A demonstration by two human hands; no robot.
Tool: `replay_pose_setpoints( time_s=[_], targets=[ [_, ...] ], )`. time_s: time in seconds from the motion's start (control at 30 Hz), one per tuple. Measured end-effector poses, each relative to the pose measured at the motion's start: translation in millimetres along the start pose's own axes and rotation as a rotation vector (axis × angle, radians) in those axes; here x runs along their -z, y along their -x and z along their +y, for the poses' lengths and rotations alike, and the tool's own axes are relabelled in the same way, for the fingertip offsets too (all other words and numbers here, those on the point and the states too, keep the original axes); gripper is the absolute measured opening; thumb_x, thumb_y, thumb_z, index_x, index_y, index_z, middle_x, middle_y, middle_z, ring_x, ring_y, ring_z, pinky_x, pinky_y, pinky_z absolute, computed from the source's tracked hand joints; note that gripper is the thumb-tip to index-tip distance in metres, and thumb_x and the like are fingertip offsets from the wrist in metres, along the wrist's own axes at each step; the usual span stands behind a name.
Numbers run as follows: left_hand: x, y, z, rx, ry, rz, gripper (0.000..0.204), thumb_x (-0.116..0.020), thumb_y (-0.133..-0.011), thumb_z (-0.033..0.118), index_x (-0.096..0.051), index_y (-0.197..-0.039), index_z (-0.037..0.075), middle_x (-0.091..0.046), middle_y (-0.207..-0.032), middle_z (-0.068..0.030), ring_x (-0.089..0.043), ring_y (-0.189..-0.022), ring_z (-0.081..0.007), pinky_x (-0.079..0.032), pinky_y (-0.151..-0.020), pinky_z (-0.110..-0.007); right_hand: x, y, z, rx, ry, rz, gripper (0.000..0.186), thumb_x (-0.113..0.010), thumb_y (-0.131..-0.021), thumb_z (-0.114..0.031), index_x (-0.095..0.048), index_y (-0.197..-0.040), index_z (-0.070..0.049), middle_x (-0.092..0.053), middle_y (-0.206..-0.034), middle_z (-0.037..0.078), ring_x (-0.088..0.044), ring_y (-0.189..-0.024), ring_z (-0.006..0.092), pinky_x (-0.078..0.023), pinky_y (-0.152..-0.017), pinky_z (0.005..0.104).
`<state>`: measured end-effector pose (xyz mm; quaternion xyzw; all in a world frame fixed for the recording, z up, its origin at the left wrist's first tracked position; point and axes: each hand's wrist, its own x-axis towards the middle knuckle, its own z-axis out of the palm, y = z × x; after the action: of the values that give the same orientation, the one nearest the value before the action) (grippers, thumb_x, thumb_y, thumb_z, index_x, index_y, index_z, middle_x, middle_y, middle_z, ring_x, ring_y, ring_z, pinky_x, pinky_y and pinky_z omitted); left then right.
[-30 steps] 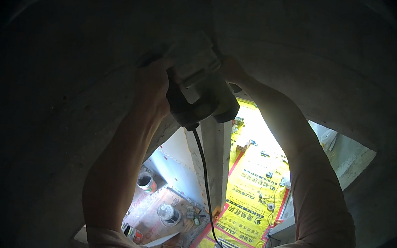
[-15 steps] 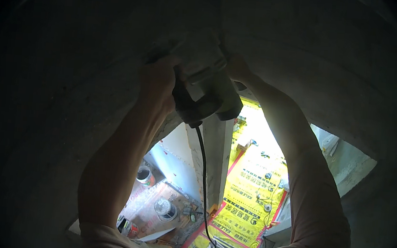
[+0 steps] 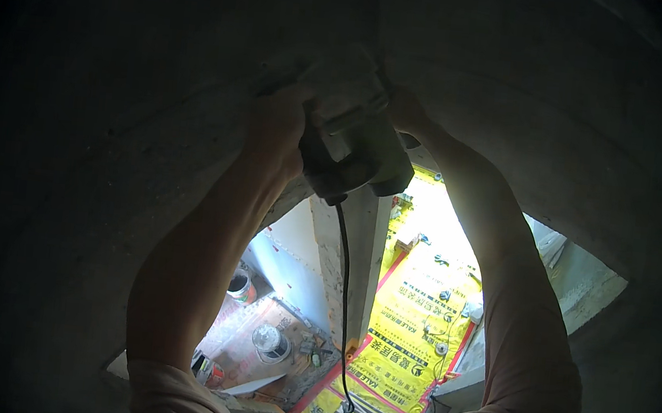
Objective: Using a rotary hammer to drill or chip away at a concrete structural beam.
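Both my arms are raised toward a dark, grey concrete surface (image 3: 192,74), against which a bulky corded power tool (image 3: 376,155) is held; its front end is lost in shadow. My left hand (image 3: 280,114) is closed round the tool's handle on the left side. On the other side my right hand (image 3: 404,112) grips the tool, its fingers mostly hidden in shadow behind the body. A black cord (image 3: 341,263) hangs from the tool's rear between my forearms.
Far below, yellow protective sheeting (image 3: 408,317) with red borders covers the floor. Left of a concrete upright (image 3: 359,249) stand buckets (image 3: 241,284) and a container (image 3: 270,342) on a stained board, with scattered small items. A concrete ledge (image 3: 594,284) shows through the opening at right.
The tool and both my hands have shifted gradually a little up and to the right in the picture along the dark surface. The cord's upper end has moved with them.
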<state>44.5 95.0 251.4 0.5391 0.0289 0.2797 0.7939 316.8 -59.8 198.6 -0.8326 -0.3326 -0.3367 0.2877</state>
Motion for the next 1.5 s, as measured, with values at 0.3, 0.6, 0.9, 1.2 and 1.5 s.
replay_pose_setpoints(
  time_s=[0.3,0.6,0.9,1.2,1.5],
  targets=[
    [1,-14,7,0.02,0.0,-0.047,0.011,-0.058,-0.087,0.011,-0.057,-0.077,0.007,-0.055,-0.063,-0.0052,-0.052,-0.055,-0.0158,-0.045,-0.053,-0.03,9,-3,-7,-0.098,-0.033,-0.136,0.036,-0.061,-0.08,-0.033,-0.069,-0.086,0.002,-0.068,-0.08,0.026,-0.068,-0.082,0.0407,-0.054,-0.072,0.0461],
    [-1,-18,1,0.023,0.02,-0.04,0.007,-0.058,-0.089,0.012,-0.058,-0.084,0.007,-0.058,-0.068,-0.0054,-0.055,-0.058,-0.0151,-0.046,-0.055,-0.03,11,-10,6,-0.016,0.023,-0.072,0.038,-0.064,-0.08,-0.036,-0.068,-0.087,0.002,-0.068,-0.079,0.025,-0.068,-0.082,0.0396,-0.054,-0.072,0.0464],
    [5,-29,-3,0.058,0.012,-0.088,0.006,-0.059,-0.087,0.01,-0.058,-0.082,0.007,-0.056,-0.065,-0.005,-0.054,-0.055,-0.0159,-0.046,-0.052,-0.032,14,0,-11,-0.052,0.07,-0.071,0.032,-0.061,-0.08,-0.029,-0.07,-0.089,0.001,-0.068,-0.085,0.026,-0.067,-0.084,0.0419,-0.053,-0.076,0.049],
    [2,-30,-1,0.08,0.023,-0.099,0.008,-0.061,-0.085,0.011,-0.057,-0.079,0.007,-0.055,-0.065,-0.0042,-0.053,-0.055,-0.0156,-0.046,-0.053,-0.032,10,-10,9,-0.052,0.126,-0.066,0.039,-0.063,-0.08,-0.037,-0.069,-0.091,-0.001,-0.068,-0.084,0.025,-0.067,-0.085,0.0418,-0.053,-0.073,0.0493],
    [34,-6,21,0.097,0.036,-0.188,0.006,-0.06,-0.086,0.01,-0.058,-0.082,0.008,-0.055,-0.066,-0.0039,-0.053,-0.057,-0.015,-0.045,-0.052,-0.03,9,15,-43,-0.039,0.086,-0.054,0.039,-0.061,-0.082,-0.037,-0.07,-0.087,0.0,-0.068,-0.088,0.026,-0.066,-0.089,0.0417,-0.054,-0.079,0.0486]
  ],
)
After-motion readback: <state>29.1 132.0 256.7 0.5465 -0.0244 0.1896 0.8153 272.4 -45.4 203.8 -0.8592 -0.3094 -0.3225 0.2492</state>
